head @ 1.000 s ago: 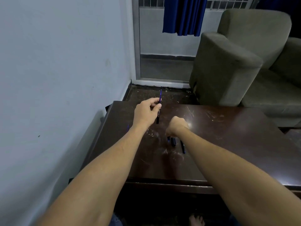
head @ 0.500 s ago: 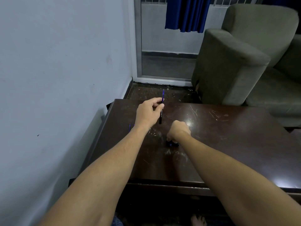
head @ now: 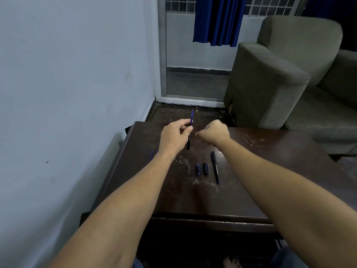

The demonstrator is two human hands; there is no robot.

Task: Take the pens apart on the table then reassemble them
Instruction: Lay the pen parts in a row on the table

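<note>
The left hand (head: 174, 137) pinches a pen barrel (head: 189, 139) between thumb and fingertips, holding it nearly upright above the far left part of the dark wooden table (head: 270, 171); a blue refill (head: 192, 118) sticks out of the barrel's top end. Just to its right, the right hand (head: 213, 132) is curled into a loose fist, knuckles up, its fingers blurred; whether it holds anything cannot be told. Nearer the person, three pieces lie apart on the scratched tabletop: a small blue pen part (head: 198, 169), a short black cap (head: 206, 168) beside it, and an assembled black pen (head: 215, 166) to the right, lying lengthwise. Thin blue pieces (head: 152, 154) lie near the table's left edge, partly hidden by the left wrist. A grey armchair (head: 270, 78) stands beyond the table, with a blue curtain (head: 218, 20) hanging behind it.
</note>
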